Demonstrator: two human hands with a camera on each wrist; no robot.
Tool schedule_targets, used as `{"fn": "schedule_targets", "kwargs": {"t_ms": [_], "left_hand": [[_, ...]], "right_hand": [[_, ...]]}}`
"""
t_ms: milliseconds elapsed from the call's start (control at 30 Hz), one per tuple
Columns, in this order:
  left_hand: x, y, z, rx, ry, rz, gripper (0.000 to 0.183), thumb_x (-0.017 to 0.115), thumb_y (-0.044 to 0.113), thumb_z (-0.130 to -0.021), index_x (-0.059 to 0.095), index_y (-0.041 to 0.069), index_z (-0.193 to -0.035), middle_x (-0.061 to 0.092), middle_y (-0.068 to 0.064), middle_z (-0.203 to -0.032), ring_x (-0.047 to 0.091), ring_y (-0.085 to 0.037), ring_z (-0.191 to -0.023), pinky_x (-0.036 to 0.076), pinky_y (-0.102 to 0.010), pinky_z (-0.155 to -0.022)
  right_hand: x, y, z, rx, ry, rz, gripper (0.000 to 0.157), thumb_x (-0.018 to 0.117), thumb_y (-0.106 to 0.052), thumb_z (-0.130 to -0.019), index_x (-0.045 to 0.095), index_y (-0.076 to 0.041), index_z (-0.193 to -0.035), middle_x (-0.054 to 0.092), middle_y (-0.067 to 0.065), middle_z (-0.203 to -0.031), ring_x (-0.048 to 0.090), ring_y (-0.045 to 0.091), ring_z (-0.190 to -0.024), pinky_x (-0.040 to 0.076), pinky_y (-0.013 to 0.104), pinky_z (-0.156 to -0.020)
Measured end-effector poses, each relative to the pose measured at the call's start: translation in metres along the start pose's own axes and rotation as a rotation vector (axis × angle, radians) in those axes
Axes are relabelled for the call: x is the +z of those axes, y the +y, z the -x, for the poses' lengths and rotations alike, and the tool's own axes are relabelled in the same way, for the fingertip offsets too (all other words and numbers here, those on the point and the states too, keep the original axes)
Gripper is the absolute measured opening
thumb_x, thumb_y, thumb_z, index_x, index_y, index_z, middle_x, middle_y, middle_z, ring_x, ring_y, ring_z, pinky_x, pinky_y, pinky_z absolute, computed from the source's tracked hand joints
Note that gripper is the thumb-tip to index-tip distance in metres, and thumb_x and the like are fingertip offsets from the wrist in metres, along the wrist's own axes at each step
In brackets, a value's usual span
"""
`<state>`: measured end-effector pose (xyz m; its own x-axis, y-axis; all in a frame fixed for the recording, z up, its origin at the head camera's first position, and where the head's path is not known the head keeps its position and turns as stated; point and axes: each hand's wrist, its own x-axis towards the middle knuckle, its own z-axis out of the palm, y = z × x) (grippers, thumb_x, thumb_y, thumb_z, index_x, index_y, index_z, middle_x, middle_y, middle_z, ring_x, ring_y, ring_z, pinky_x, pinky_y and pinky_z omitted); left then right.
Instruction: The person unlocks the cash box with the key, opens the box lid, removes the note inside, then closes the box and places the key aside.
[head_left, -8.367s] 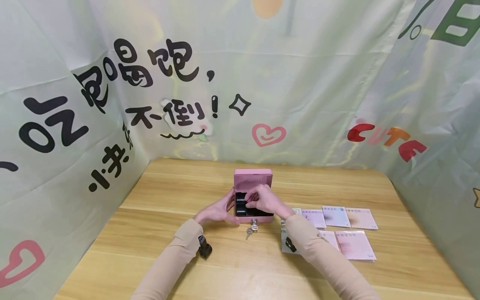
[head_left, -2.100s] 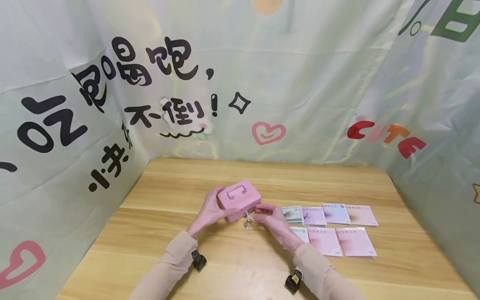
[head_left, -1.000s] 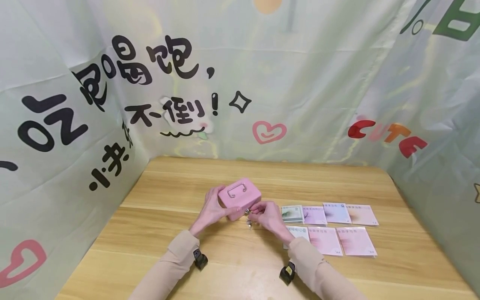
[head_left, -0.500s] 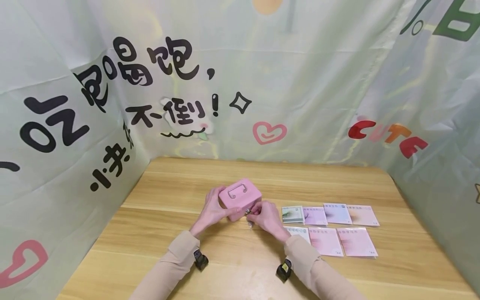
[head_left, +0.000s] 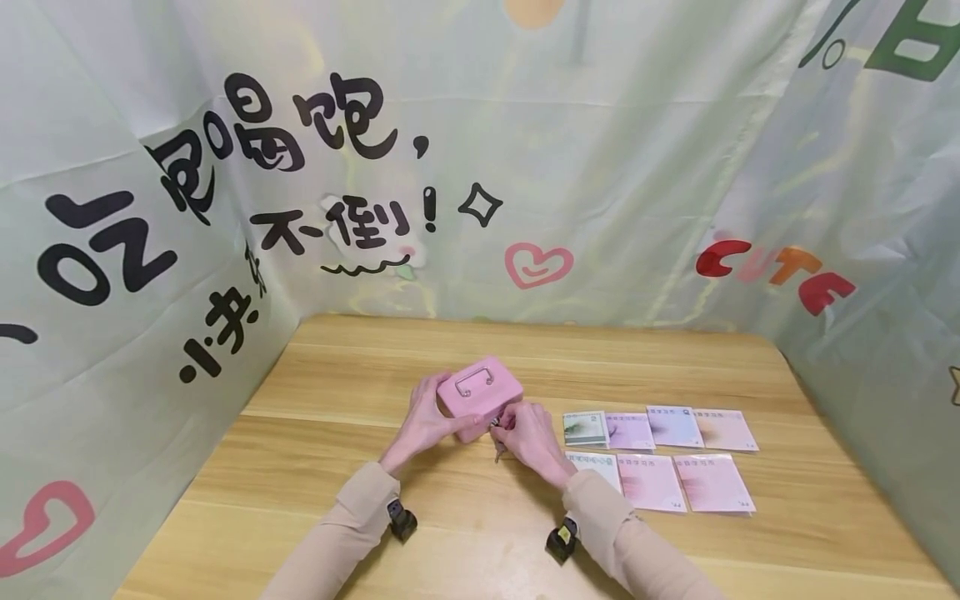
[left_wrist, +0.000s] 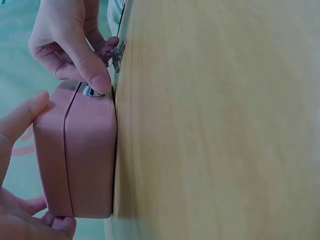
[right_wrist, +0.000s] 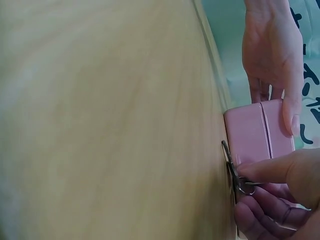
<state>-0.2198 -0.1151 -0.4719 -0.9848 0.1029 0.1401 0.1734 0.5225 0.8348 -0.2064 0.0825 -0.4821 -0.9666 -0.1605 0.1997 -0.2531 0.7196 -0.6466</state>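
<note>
A small pink cash box (head_left: 480, 393) with a wire handle on its lid sits turned at an angle on the table, lid down. My left hand (head_left: 426, 423) grips its left end, thumb along the front and fingers round the far side. My right hand (head_left: 529, 435) is at the front, pinching a key at the silver lock (left_wrist: 93, 91) between thumb and fingers. The key's bow is hidden by the fingertips. A ring with another key (right_wrist: 227, 155) hangs below that hand, beside the box front.
Play banknotes lie in two rows to the right, among them a green note (head_left: 585, 429), a blue note (head_left: 674, 427) and a pink note (head_left: 714, 483). The wooden table (head_left: 360, 367) meets a printed cloth backdrop (head_left: 622, 208) at the back and sides.
Earlier the lid stood open with my right hand inside; now it is down and the box is turned. My right hand has since moved left onto the key and rotated slightly. The left hand stays put lately.
</note>
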Motion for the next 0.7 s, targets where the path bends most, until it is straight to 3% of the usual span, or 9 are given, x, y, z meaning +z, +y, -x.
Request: {"fn": "schedule_targets", "kwargs": {"t_ms": [467,700], "left_hand": [[0.0005,-0.0001,-0.0025,0.018,0.005,-0.012,0.095,0.091,0.03,-0.07,0.043,-0.003,-0.145,0.049,-0.025,-0.144,0.042,-0.04,-0.134,0.038,-0.058,-0.118],[0.0003,-0.0019,-0.002,0.029,-0.002,-0.012,0.094,0.091,0.029,-0.07,0.044,-0.002,-0.145,0.05,-0.024,-0.143,0.042,-0.04,-0.134,0.037,-0.059,-0.117]], "right_hand": [[-0.0004,-0.0003,-0.0011,-0.053,0.018,0.044,0.011,0.077,-0.001,-0.075,0.071,-0.008,-0.07,0.07,0.003,-0.066,0.056,0.008,-0.056,0.048,0.017,-0.05],[0.0002,-0.0002,0.0017,-0.036,-0.009,0.019,0.006,0.072,0.004,-0.074,0.07,-0.002,-0.074,0.069,0.006,-0.068,0.054,0.01,-0.055,0.045,0.016,-0.046]]}}
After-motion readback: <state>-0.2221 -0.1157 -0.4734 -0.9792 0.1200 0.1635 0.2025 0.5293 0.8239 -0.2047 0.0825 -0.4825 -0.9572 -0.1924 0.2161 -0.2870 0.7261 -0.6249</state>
